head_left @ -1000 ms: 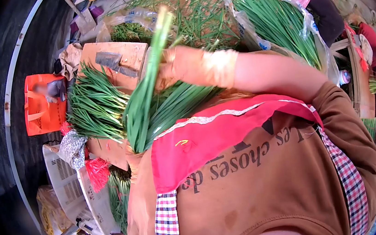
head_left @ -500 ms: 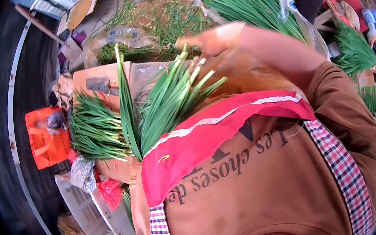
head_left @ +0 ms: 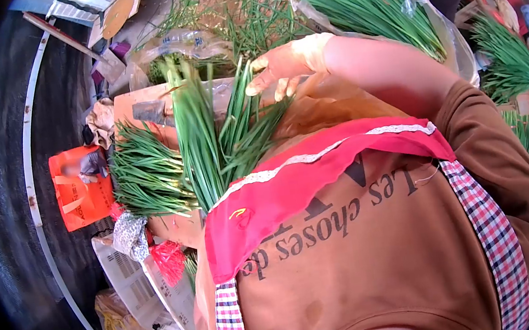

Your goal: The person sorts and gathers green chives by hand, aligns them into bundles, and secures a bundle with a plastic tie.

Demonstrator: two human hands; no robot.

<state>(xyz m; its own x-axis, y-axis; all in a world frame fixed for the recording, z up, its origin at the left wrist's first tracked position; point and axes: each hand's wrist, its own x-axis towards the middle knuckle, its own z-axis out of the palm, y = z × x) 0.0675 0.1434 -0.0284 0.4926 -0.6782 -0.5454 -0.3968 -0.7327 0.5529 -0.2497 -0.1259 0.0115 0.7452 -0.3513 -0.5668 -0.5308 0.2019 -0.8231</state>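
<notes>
"What's on the left?"

"A red bag [head_left: 80,194], then a green pile [head_left: 148,170] on a board [head_left: 174,229], a dark blade [head_left: 153,114] just beyond it."

"And the left hand?"

"Out of sight, so I can't tell its grip. Right of the pile, one bunch [head_left: 197,137] stands upright, blurred. Beside it, another bunch [head_left: 243,123] leans right."

"The right hand [head_left: 287,66]?"

"Open, fingers spread, at that leaning bunch's far end; contact's unclear. Far right, more greens [head_left: 367,6] lie in clear plastic [head_left: 448,33]."

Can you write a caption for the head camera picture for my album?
Right hand, fingers spread, beside long green stalks and a red apron.
</notes>
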